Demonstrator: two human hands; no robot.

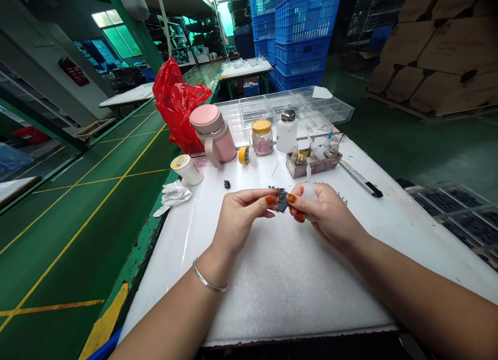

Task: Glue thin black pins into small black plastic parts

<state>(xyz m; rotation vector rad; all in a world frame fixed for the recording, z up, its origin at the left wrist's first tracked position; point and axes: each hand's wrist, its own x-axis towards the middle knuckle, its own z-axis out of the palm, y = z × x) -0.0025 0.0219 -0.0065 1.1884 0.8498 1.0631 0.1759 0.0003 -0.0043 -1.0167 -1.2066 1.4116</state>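
Observation:
Over the middle of the white foam-covered table (288, 277), both my hands pinch one small dark part (281, 199) between them. My left hand (243, 212) grips its left side with thumb and forefinger. My right hand (322, 209) grips its right side and also holds a small translucent white squeeze bottle (309, 186) with its nozzle pointing up. A few more small dark parts (272, 188) lie on the table just beyond my fingers, and another one (227, 184) lies further left.
Along the back stand a pink flask (213, 132), a yellow-lidded jar (262, 137), a white dispenser bottle (287, 130), tape roll (244, 155), a small box of bottles (314, 160) and clear trays (288, 108). A red bag (177, 103), crumpled gloves (173, 194) and a knife (361, 181) flank them.

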